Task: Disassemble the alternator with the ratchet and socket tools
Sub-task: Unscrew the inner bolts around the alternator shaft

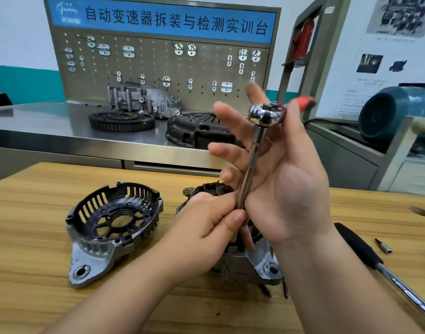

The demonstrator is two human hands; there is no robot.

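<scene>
Wooden counter (38,213) carries the grey metal alternator body (267,262) beside its removed black slotted cover (115,220). The left hand (206,225) keeps a pinching grip on the chrome extension bar (252,160) of the red-handled ratchet (267,113). The right hand (291,189), fingers spread, props it. This looks like tool setup; next, seat it squarely on a fastener.

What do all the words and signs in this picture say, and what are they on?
"自动变速器拆装与检测实训台": blue banner on top of the pegboard.
Logo at the banner's left end: too blurred to read.
Wall posters on the right: print too small to read.
</scene>
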